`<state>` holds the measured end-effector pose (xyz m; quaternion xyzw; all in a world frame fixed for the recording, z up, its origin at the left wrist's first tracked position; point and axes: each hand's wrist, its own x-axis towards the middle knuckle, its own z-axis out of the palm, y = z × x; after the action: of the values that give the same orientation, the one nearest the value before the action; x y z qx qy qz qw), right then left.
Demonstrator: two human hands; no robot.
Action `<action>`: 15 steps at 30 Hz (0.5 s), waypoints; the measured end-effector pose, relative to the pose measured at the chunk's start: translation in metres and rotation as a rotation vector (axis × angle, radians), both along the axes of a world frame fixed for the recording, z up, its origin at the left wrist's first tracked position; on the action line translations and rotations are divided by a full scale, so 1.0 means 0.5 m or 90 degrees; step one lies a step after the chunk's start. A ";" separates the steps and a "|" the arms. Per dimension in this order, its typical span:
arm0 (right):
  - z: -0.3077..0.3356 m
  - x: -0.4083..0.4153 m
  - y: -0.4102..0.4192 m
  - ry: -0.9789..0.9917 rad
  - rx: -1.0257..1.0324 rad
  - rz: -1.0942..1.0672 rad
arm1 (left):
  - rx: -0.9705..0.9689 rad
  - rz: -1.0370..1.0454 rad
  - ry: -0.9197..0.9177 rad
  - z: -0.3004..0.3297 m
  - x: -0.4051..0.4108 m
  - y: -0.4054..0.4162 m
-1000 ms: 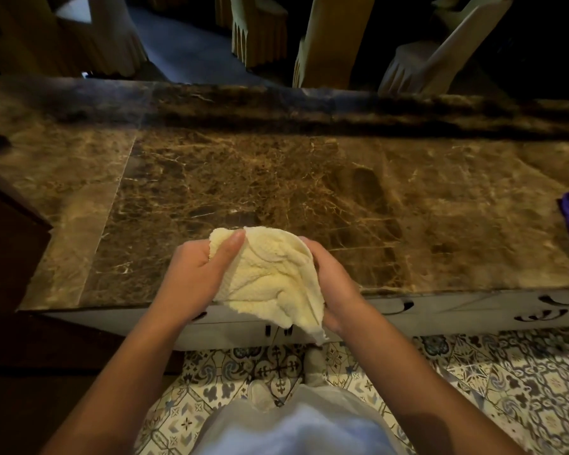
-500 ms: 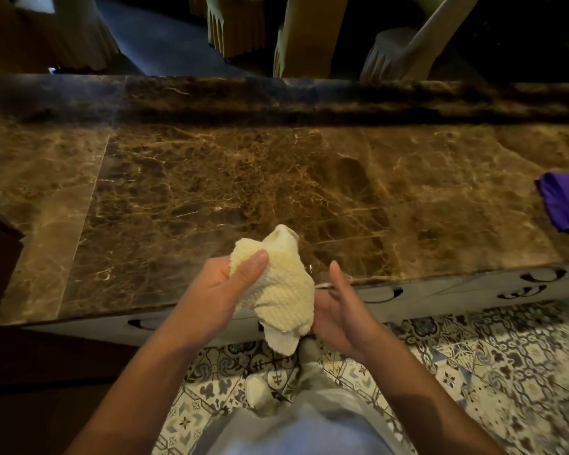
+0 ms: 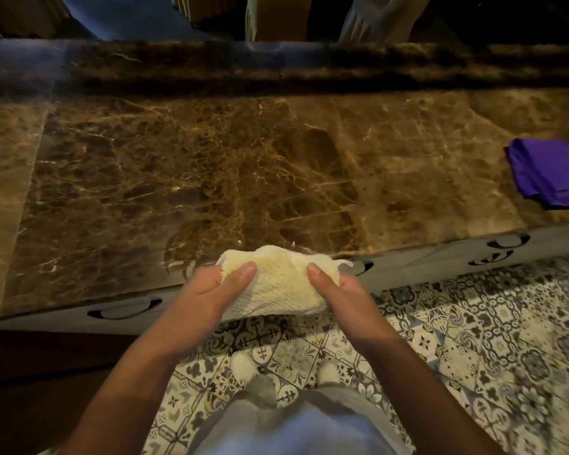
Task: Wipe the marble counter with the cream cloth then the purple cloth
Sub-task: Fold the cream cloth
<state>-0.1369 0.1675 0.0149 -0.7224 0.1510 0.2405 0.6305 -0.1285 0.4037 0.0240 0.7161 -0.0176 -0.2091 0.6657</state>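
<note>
Head view gives us the cream cloth bunched into a thick pad, held just over the near edge of the marble counter and seemingly not yet flat on the stone. Our left hand closes on its left end, thumb on top, and our right hand closes on its right end the same way, so both hands are clamped on the one cloth. To do this well, we reckon, we want the pad folded flat and smooth underneath, then laid down with an open palm pressing evenly, and swept in long overlapping passes from the back ledge toward us. Off to the right lies the purple cloth, folded on the counter, well apart from the hands, waiting its turn. Below us, patterned floor tiles.
</note>
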 end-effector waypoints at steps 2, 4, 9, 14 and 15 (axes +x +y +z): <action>0.018 -0.007 -0.042 -0.026 0.036 -0.020 | -0.009 -0.001 0.009 -0.001 0.002 -0.027; 0.042 -0.016 -0.087 -0.049 0.050 -0.030 | -0.028 -0.006 0.035 0.006 0.000 -0.071; 0.102 -0.045 -0.224 -0.121 0.039 -0.025 | 0.005 0.019 -0.008 0.026 -0.002 -0.231; 0.110 -0.078 -0.399 -0.162 -0.024 -0.116 | -0.036 -0.027 -0.081 0.059 -0.011 -0.422; 0.108 -0.086 -0.435 -0.163 -0.034 -0.140 | -0.045 -0.044 -0.091 0.065 -0.015 -0.458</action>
<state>-0.1799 -0.0499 0.0688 -0.7427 0.1538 0.0724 0.6477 -0.1362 0.1746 0.0566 0.7043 -0.0967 -0.1794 0.6800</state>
